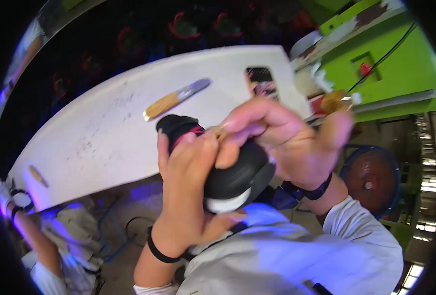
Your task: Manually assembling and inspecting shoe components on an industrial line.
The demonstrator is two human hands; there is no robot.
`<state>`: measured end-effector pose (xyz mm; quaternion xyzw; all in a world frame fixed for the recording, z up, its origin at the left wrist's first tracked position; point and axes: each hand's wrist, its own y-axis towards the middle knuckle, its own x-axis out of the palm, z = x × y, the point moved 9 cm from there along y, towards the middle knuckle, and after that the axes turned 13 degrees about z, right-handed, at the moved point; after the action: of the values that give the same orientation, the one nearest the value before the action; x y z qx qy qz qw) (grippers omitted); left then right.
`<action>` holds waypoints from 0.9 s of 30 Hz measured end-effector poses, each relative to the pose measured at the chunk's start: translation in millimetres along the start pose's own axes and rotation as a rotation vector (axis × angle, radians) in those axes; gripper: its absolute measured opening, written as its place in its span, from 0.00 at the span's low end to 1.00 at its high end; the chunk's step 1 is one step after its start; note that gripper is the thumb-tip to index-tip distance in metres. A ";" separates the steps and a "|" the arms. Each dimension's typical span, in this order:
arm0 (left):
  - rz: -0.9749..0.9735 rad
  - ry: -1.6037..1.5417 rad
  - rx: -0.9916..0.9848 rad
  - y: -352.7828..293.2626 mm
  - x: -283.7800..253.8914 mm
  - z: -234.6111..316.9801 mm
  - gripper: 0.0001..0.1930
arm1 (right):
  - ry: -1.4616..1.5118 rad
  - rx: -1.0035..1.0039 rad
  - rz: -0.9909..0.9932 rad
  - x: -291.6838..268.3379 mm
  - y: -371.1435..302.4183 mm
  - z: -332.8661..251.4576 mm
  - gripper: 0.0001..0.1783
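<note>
At the far left, another person's gloved hand (4, 196) rested on the edge of a white board (109, 132), where a yellow-handled knife (176, 100) and a phone (261, 81) lay. In the middle, the left hand (186, 196) was wrapped around a black power tool (223, 164), held up close before the board. The right hand (286, 142) pinched what looked like a small bit or screw at the tool's top, though blur hid it. Farther right stood a round reddish drum (373, 179); its contents could not be seen.
</note>
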<state>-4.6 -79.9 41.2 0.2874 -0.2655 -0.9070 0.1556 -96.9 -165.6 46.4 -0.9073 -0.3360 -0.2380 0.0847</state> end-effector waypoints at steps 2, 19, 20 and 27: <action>0.265 -0.096 0.013 -10.1 -38.0 31.1 0.41 | 0.318 -0.115 -0.055 28.8 -9.3 -14.5 0.63; 0.398 -0.033 -0.265 -61.5 -54.7 18.4 0.39 | -0.478 -0.711 0.026 16.9 -62.8 43.0 0.22; 0.332 -0.026 -0.212 -58.6 -53.4 20.1 0.39 | -0.472 -0.766 -0.007 18.1 -65.0 41.0 0.22; 0.238 -0.078 -0.097 -60.0 -71.0 13.2 0.33 | -0.475 -0.723 -0.060 12.7 -42.4 57.7 0.25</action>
<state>35.5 4.8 47.2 0.2106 -0.2594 -0.9045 0.2652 -94.5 -108.1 2.0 -0.8980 -0.2677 -0.1273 -0.3251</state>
